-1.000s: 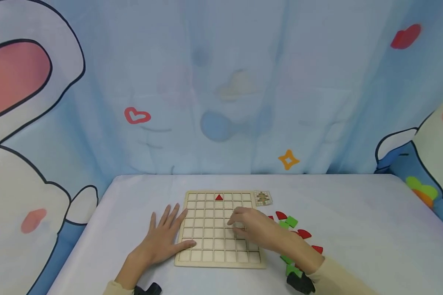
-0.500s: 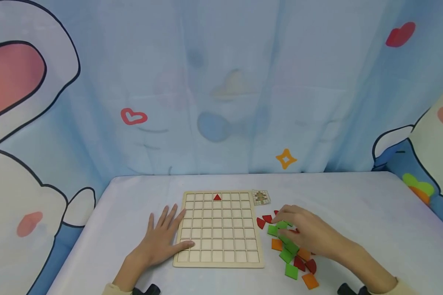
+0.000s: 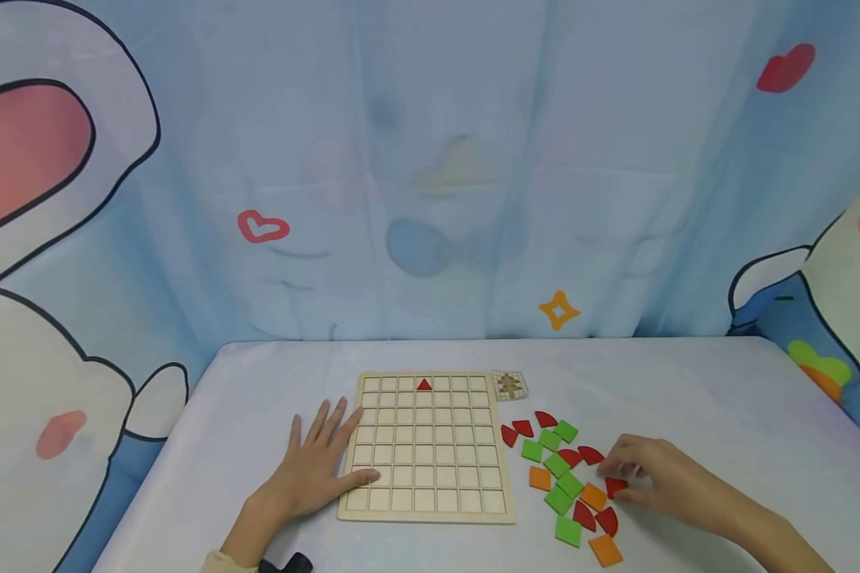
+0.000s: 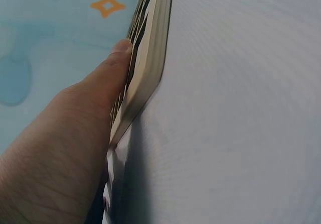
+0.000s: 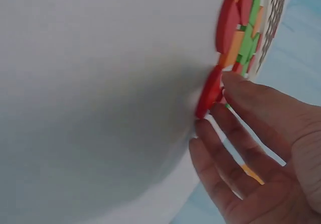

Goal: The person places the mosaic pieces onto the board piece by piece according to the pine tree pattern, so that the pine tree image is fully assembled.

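Observation:
My left hand (image 3: 315, 471) lies flat with fingers spread, fingertips and thumb on the left side of a wooden grid board (image 3: 424, 455). In the left wrist view the thumb (image 4: 108, 76) presses over the board's rim. A red triangle tile (image 3: 424, 385) sits in a top-row cell. Right of the board, my right hand (image 3: 661, 480) pinches a red fan-shaped tile (image 3: 615, 486) at the pile's outer edge. The right wrist view shows the thumb at one end of this red tile (image 5: 209, 92) and fingertips at the other, close to the tabletop.
Loose tiles lie between the board and my right hand: several green squares (image 3: 568, 531), orange squares (image 3: 605, 550) and red fan shapes (image 3: 606, 521). A small pattern card (image 3: 510, 386) touches the board's top right corner. A blue printed curtain (image 3: 430, 159) hangs behind the white table (image 3: 745, 414).
My right hand has left the board, passed over the tile pile, and moved right to the red fan-shaped tile at its outer side. The left hand stays in place.

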Available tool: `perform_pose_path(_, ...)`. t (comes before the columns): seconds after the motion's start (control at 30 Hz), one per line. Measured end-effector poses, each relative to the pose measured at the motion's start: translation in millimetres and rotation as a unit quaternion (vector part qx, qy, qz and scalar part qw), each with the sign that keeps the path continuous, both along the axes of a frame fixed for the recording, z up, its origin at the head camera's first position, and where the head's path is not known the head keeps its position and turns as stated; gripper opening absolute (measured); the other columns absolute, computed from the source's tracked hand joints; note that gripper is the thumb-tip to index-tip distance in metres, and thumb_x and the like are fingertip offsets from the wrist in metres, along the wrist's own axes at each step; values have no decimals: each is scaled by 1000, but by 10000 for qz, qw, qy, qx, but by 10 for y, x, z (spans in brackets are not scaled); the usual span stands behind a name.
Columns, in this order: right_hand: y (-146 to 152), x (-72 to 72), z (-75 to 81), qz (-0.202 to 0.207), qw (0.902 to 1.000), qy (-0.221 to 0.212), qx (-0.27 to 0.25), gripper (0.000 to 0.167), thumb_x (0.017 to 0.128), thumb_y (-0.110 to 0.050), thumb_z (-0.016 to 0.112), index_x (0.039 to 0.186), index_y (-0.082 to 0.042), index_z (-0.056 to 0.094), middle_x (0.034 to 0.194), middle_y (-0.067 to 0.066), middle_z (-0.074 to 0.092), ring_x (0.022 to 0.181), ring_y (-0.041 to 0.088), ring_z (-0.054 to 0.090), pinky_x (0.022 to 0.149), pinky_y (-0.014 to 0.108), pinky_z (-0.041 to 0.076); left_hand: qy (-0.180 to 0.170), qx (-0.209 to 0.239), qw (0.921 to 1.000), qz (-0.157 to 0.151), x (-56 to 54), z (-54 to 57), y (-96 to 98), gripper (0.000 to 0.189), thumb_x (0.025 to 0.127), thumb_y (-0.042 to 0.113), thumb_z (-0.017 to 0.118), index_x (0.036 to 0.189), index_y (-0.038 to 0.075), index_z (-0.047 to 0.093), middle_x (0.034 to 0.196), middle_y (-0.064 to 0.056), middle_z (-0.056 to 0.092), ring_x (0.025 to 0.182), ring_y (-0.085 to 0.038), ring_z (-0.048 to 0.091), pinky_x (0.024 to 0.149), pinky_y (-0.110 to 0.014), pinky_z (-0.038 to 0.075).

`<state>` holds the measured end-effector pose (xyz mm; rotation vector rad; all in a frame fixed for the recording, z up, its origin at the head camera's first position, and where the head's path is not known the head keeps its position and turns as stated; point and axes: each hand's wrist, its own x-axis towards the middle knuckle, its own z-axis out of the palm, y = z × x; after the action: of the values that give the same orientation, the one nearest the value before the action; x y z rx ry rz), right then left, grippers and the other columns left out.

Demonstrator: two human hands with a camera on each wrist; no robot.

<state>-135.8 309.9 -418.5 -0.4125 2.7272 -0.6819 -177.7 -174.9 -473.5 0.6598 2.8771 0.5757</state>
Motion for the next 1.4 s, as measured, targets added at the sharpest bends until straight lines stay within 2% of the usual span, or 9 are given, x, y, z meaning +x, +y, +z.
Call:
perform_pose_path(0.3, 61, -27, -89, 224, 9993, 119, -287, 19, 82, -6, 88, 99, -9, 80, 92, -7, 66, 79, 6, 59, 73, 21, 58, 22, 87, 10000, -10, 7, 11, -8, 95, 98, 69, 56, 169, 16, 22, 175, -16, 10, 160, -41, 0, 118, -76, -6)
perform_pose_path(0.57, 35, -81, -73, 132, 9991, 116, -388, 18, 80, -2, 89, 94, -9, 79, 85, -7, 67, 73, 8, 54, 67, 21, 55, 26, 89, 10000, -8, 13, 10, -6, 95, 98, 69, 56, 169, 15, 23, 175, -16, 10, 160, -41, 0, 118, -76, -6)
perform_pose_path(0.9, 49, -105, -72, 69, 9983, -55, -569, 19, 78, 0, 89, 90, -7, 77, 82, -6, 66, 70, 9, 55, 66, 20, 55, 17, 74, 10000, -37, 12, 22, 5, 95, 98, 68, 56, 169, 15, 22, 174, -17, 10, 160, -41, 0, 118, -76, -7)
perform_pose_path(1.2, 17, -100, -56, -165, 9991, -52, -397, 18, 77, -1, 90, 86, -10, 78, 80, -5, 64, 72, 14, 54, 65, 21, 52, -24, 103, 9999, -25, 17, 13, 5, 95, 98, 68, 56, 169, 16, 21, 175, -16, 9, 160, -41, -1, 118, -75, -8)
perform_pose_path(1.4, 57, -91, -81, -93, 9992, 26, -379, 16, 78, -3, 90, 84, -12, 78, 81, -5, 60, 72, 11, 51, 64, 21, 50, 29, 151, 9999, -49, 23, 23, 9, 94, 98, 68, 57, 169, 17, 22, 175, -16, 10, 160, -41, 1, 117, -76, -7)
